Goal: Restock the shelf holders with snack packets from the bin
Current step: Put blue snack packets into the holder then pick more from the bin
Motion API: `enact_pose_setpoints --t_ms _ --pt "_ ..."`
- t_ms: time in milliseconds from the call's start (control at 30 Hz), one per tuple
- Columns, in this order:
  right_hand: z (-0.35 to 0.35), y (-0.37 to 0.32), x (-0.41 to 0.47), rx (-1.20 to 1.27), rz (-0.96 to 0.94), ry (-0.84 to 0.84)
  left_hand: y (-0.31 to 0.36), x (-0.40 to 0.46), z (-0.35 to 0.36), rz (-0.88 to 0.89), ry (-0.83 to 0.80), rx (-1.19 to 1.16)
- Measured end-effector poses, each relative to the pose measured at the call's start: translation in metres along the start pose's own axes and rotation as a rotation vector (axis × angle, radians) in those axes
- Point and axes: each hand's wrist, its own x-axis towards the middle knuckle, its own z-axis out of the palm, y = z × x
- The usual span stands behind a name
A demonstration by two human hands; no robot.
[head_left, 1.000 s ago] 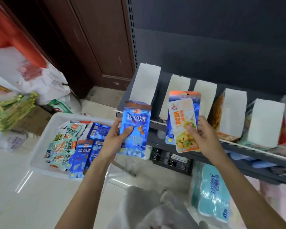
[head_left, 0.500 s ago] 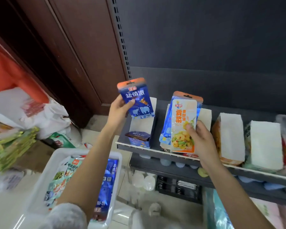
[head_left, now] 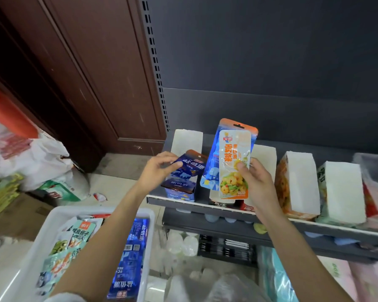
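My left hand (head_left: 156, 171) pinches a blue snack packet (head_left: 189, 167) tipped forward into the leftmost white holder (head_left: 187, 140) on the grey shelf (head_left: 303, 223), above another blue packet (head_left: 179, 188) lying in that holder. My right hand (head_left: 256, 182) holds up a small stack: a pale orange packet (head_left: 235, 162) in front of a blue one (head_left: 215, 164), over the second holder (head_left: 264, 155). The white bin (head_left: 42, 232) at lower left holds several blue and green packets, partly hidden by my left forearm.
Further white holders (head_left: 299, 182) (head_left: 345, 188) with orange and green packets stand to the right. Below the shelf are bottles and a black crate (head_left: 225, 247). White bags (head_left: 37, 158) and a brown door (head_left: 92, 73) lie to the left.
My left hand lowered its blue packet from upright above the leftmost holder down into it, tipping it forward. The right hand's stack stayed about where it was.
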Motion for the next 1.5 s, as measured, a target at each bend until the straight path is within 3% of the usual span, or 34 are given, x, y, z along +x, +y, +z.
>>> enact_pose_setpoints --t_ms 133,267,333,400,533,667,833,967,1167,1400,1500 --pt "0.003 0.000 0.000 0.017 -0.002 0.017 0.003 0.004 -0.002 -0.044 -0.043 0.013" --pt "0.007 0.002 0.001 0.005 0.021 0.018 -0.008 0.002 -0.016 0.038 -0.096 0.539" --pt "0.011 0.002 0.000 0.007 0.032 0.006 -0.007 -0.001 -0.022 0.059 -0.177 0.687" --pt "0.014 0.002 -0.001 -0.009 0.032 -0.011 0.006 -0.006 -0.025 0.040 -0.159 0.589" --pt "0.023 0.000 -0.002 -0.023 0.030 -0.078 0.057 -0.015 -0.015 0.005 -0.066 -0.096" --pt "0.032 -0.002 -0.002 -0.042 0.017 -0.146 0.076 -0.005 -0.001 0.041 -0.195 -0.064" --pt "0.020 0.004 0.003 0.103 0.049 0.095 0.054 0.019 -0.021 -0.005 0.030 -0.196" --pt "0.007 0.006 0.001 0.081 0.072 0.166 0.038 0.033 -0.033 -0.021 0.047 -0.148" --pt "0.006 0.008 -0.004 0.056 0.086 0.195 0.014 0.043 -0.030 0.107 -0.100 0.162" --pt "0.007 0.012 -0.007 0.040 0.094 0.217 -0.012 0.036 -0.035 0.221 -0.349 0.773" --pt "0.006 0.018 -0.008 0.053 0.090 0.230 -0.007 0.030 -0.042 0.170 -0.513 1.052"
